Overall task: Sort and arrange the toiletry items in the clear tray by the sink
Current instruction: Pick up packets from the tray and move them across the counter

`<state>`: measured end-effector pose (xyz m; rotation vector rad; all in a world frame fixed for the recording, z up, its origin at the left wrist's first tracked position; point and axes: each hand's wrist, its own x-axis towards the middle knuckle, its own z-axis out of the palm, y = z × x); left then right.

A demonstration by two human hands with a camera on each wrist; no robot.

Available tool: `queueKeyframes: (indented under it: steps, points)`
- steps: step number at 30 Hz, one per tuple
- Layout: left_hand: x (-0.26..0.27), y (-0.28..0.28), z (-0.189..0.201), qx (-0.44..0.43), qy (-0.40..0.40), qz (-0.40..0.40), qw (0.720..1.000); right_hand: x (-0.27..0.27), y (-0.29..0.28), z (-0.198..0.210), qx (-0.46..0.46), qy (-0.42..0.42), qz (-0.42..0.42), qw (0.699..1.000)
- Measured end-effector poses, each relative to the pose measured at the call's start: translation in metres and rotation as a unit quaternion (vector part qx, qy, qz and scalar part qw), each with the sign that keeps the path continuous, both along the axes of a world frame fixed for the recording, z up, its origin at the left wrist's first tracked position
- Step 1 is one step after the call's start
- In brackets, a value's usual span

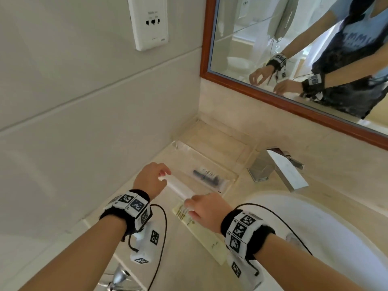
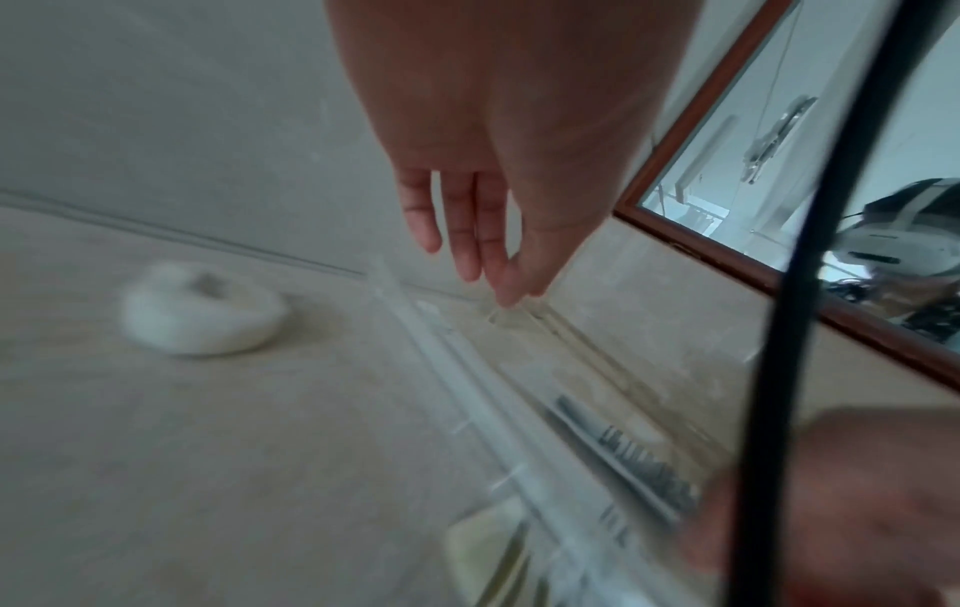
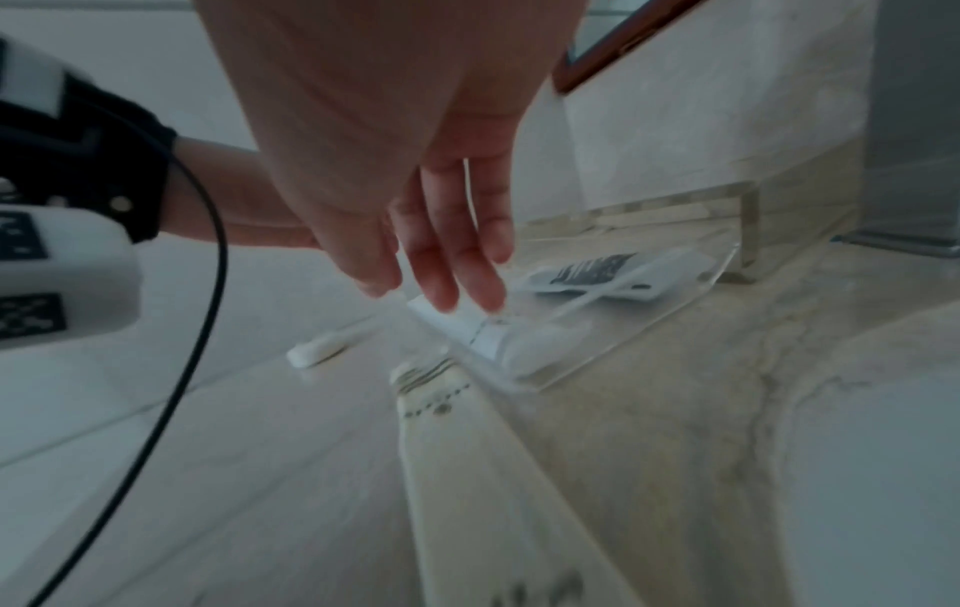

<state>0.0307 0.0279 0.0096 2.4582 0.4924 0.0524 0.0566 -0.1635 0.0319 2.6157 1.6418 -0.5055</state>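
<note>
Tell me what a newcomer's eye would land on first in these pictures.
Two hands meet over a long white packet at the near edge of the clear tray: the left hand at its far end, the right hand at its near end. A dark item in a clear wrapper lies inside the tray, and a wood-framed mirror above reflects both hands.

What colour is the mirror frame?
Reddish-brown wood; the mirror frame shows best in the head view.

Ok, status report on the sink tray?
Left hand at far end of white packet, grip unclear. Right hand: fingers straight on its near end. Packet along clear tray edge. Cream box beside tray, not blocking.
</note>
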Motion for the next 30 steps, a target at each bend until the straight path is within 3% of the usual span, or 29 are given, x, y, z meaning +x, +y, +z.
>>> queueKeyframes:
  steps: [2, 5, 9, 12, 15, 18, 22, 30]
  points:
    - [-0.019, 0.003, -0.004, 0.060, 0.037, 0.018, 0.997, -0.016, -0.002, -0.002, -0.049, -0.030, 0.041, 0.997]
    - [-0.045, 0.004, -0.013, 0.134, 0.156, 0.033, 0.978, -0.033, -0.001, -0.011, -0.161, -0.085, 0.053, 0.982]
    - [-0.069, 0.004, -0.031, 0.128, 0.252, 0.038, 0.959, -0.052, 0.000, -0.034, -0.234, -0.088, -0.002, 0.968]
    - [-0.080, 0.001, -0.040, 0.137, 0.217, 0.035, 0.966, -0.062, -0.002, -0.045, -0.244, -0.057, -0.078, 0.965]
    - [-0.085, -0.001, -0.040, 0.163, 0.183, 0.026, 0.969, -0.066, 0.000, -0.047, -0.208, -0.039, -0.091, 0.973]
    - [-0.085, -0.004, -0.038, 0.160, 0.190, 0.022, 0.968, -0.075, 0.005, -0.050, -0.142, 0.007, -0.134, 0.981]
    - [-0.083, -0.003, -0.033, 0.117, 0.217, 0.013, 0.969, -0.083, 0.013, -0.056, -0.123, 0.040, -0.207, 0.970]
    - [-0.068, 0.015, -0.012, 0.070, 0.135, 0.022, 0.988, -0.072, 0.025, -0.033, -0.141, 0.035, -0.192, 0.971]
